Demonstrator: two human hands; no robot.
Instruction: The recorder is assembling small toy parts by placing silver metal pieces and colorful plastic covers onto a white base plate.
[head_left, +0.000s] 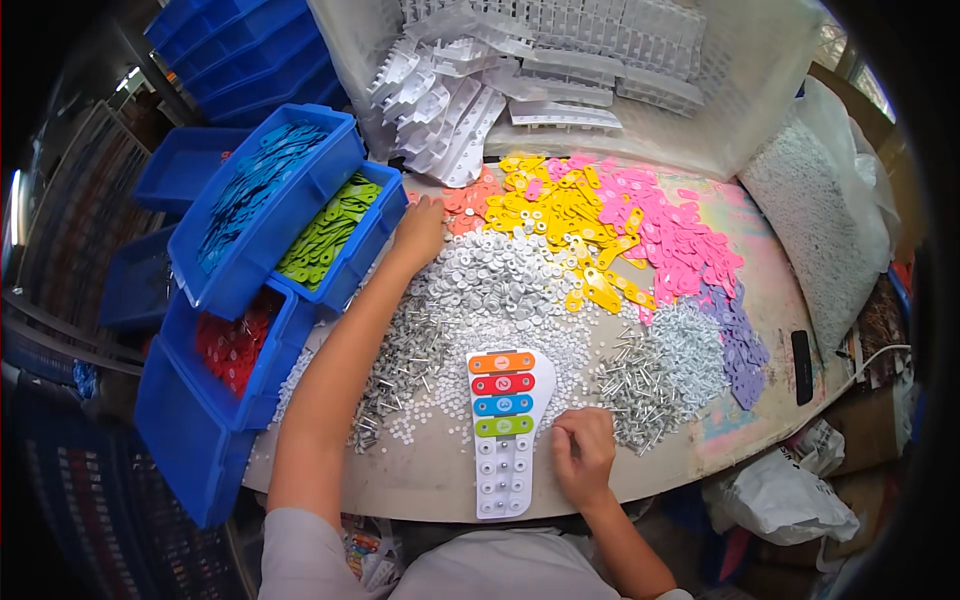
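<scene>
A white board [525,455] with one bulging side lies in front of me. Across its upper part sit orange, red, blue and green strips, one below another; bare round sockets and small metal pins show beneath them. My left hand [420,232] reaches far across the table to the left edge of the orange pieces [470,203]; its fingertips are too small to read. Close to the board's right side, my right hand [585,455] rests on the table with fingers curled in. Whatever the right fingers may hold is hidden.
Piles of white round caps [500,270], yellow pieces [550,205], pink pieces [670,230], purple pieces [742,350] and metal screws [640,390] cover the table. Blue bins [350,130] stand at the left. Behind is a crate of white boards [450,120]; a black phone-like object [802,367] lies right.
</scene>
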